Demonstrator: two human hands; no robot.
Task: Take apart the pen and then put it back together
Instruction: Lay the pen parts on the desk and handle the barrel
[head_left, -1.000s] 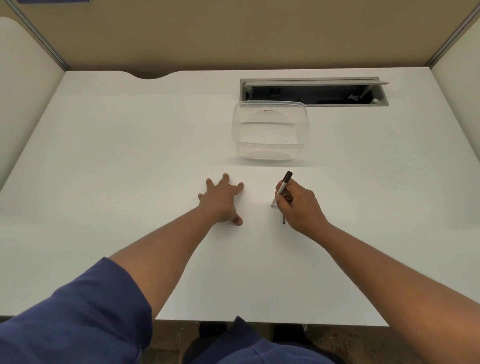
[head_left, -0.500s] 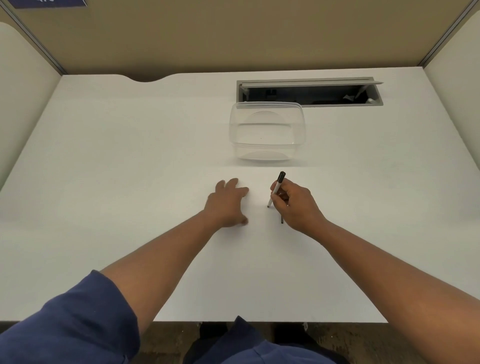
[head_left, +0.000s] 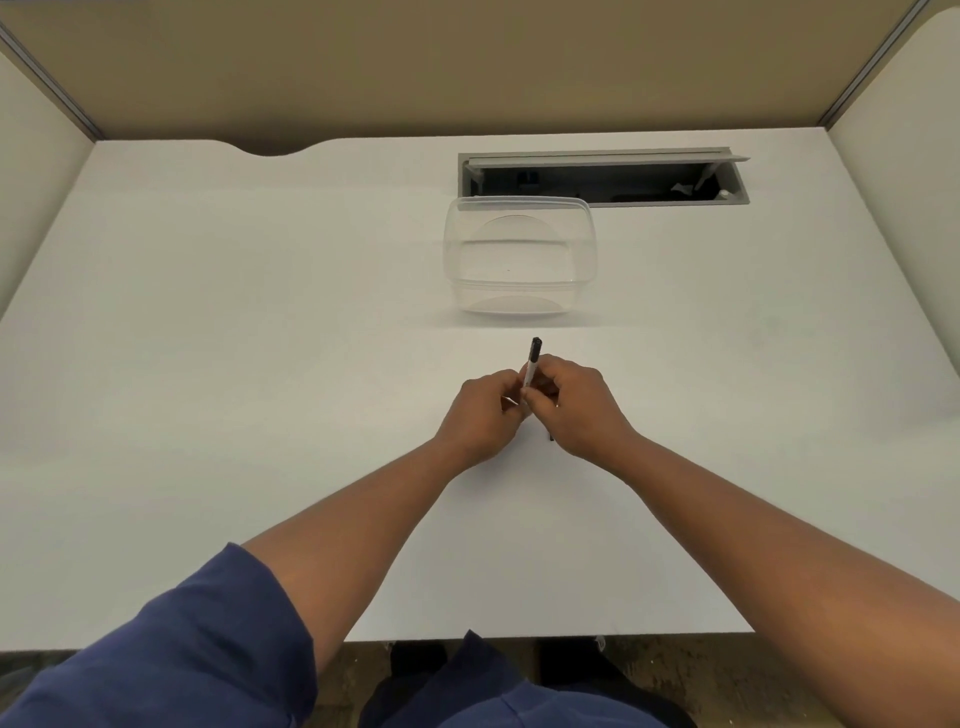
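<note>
A slim pen (head_left: 532, 364) with a white barrel and a black top end stands almost upright above the white desk (head_left: 260, 364). My right hand (head_left: 579, 405) grips its barrel from the right. My left hand (head_left: 485, 413) has closed on the lower part from the left, and its fingers touch those of the right hand. The pen's lower end is hidden between the fingers. A thin dark piece (head_left: 551, 435) shows under my right hand on the desk; I cannot tell what it is.
A clear plastic tub (head_left: 519, 254) stands behind the hands. Further back, an open cable slot (head_left: 602, 179) is sunk into the desk. Partition walls close the desk at the back and on both sides.
My left hand has lifted off the desk and moved right to the pen, closing on it. The right hand has raised the pen more upright.
</note>
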